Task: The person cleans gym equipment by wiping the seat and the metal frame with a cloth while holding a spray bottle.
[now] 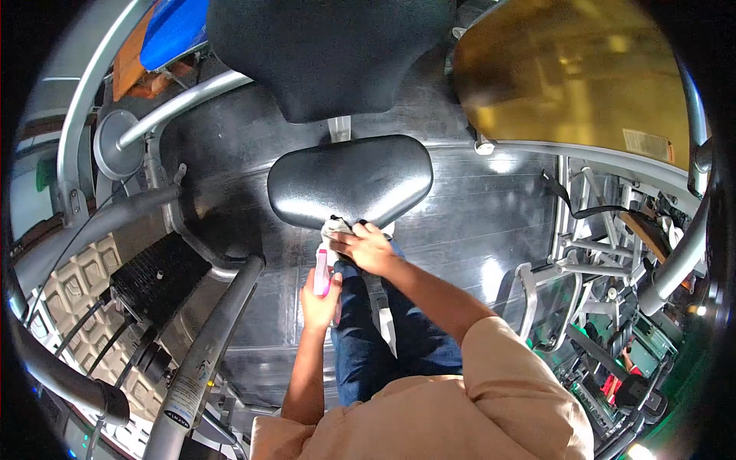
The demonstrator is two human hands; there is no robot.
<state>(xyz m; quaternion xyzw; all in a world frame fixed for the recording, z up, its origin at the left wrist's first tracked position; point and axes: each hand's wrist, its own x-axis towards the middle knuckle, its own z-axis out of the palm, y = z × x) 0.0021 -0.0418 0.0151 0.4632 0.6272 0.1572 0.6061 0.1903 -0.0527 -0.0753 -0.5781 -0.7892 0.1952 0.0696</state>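
A black padded seat (350, 176) of an exercise machine lies in front of me, its surface glossy under the light. My right hand (369, 250) is closed on a pale cloth (335, 228) at the seat's near edge. Just below and to the left, my left hand (317, 300) grips a pink and clear bottle (321, 264), which looks like a spray bottle. Its lower part is hidden by the fingers. Beyond the seat rises a large black backrest (330, 54).
Grey metal tubes (207, 345) of the machine run along the left, near a black weight stack (159, 268). A yellowish tinted panel (567, 84) stands at the upper right. More gym equipment (606, 253) fills the right, where a person in red (613, 383) partly shows.
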